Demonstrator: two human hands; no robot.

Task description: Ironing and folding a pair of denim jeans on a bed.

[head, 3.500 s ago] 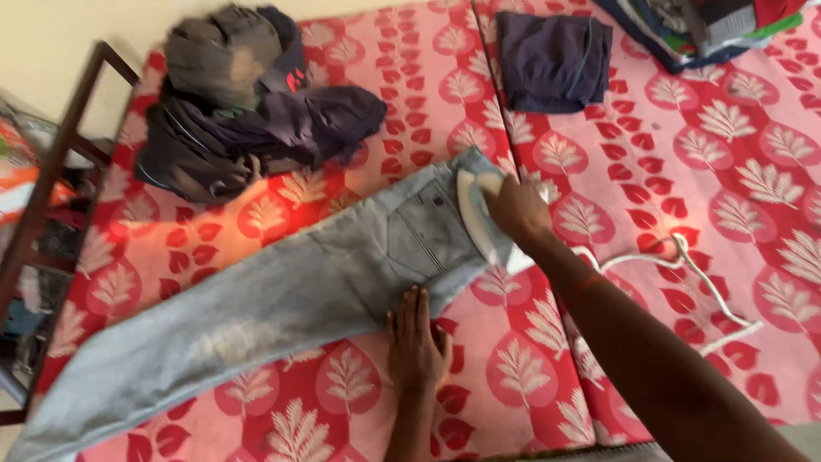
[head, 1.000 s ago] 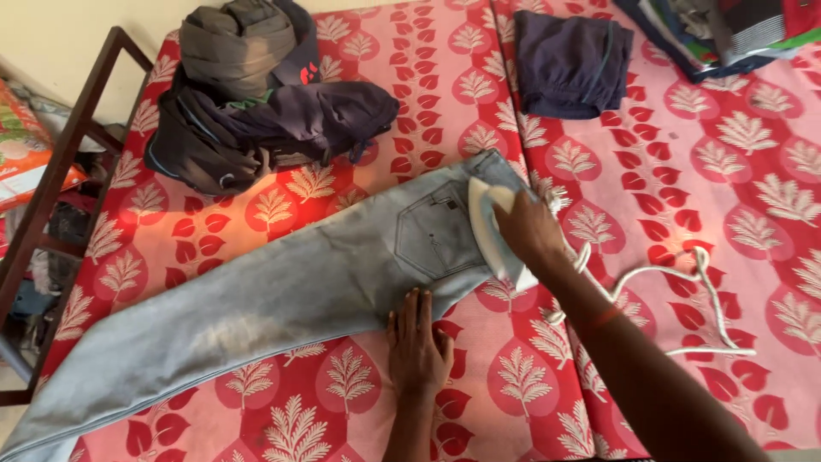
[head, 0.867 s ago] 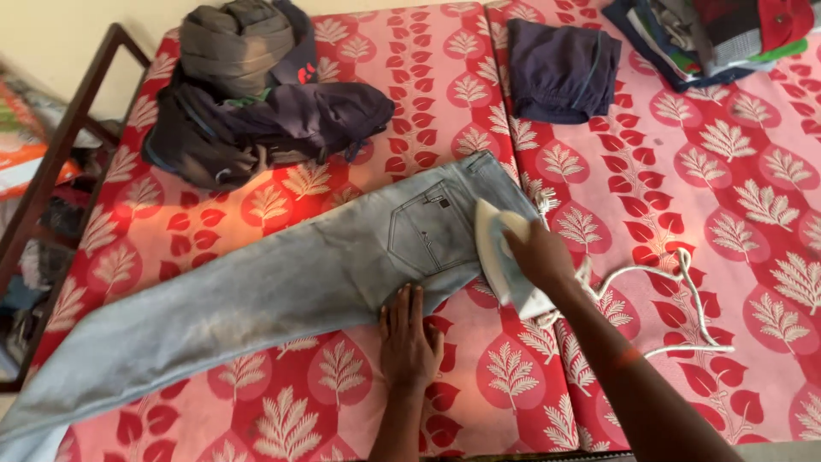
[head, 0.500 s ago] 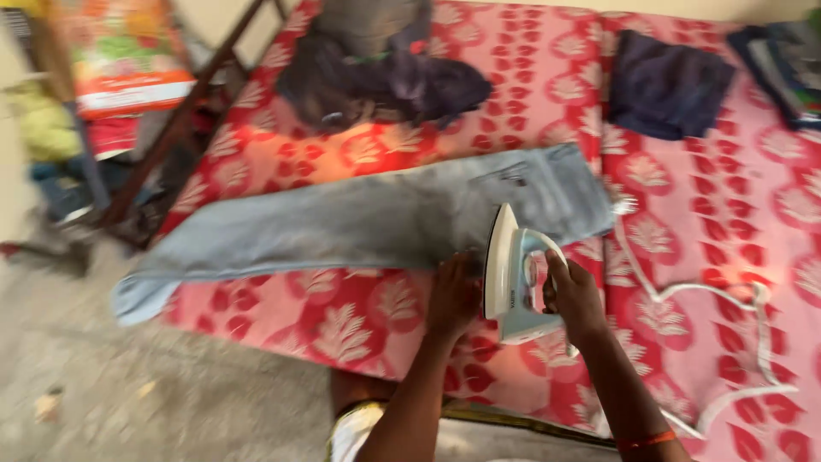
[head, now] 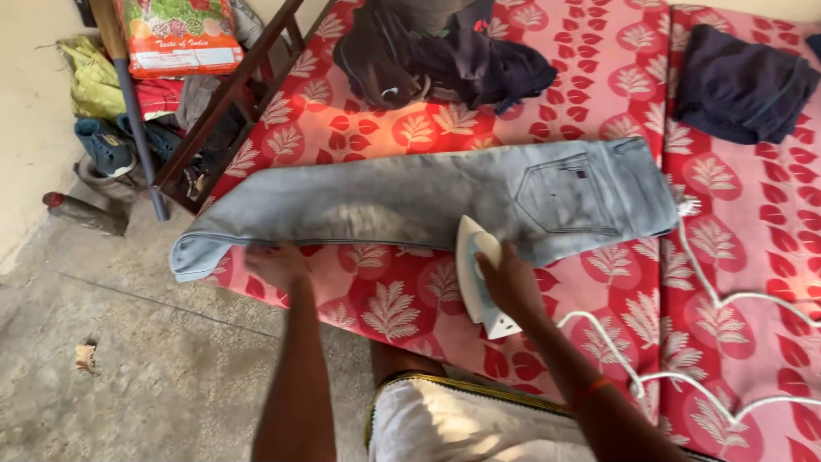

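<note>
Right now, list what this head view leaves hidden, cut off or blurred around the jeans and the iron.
- Iron: the right hand covers its handle, so the grip is hidden.
- Left hand: motion-blurred at the jeans hem; finger contact unclear.
- White cord: runs off the right edge; its plug is unseen.
- Dark clothes pile: cut off by the top edge.

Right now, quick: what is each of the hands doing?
Left hand: open, pressing the leg end of the pale blue denim jeans.
Right hand: closed around the white electric iron.
</note>
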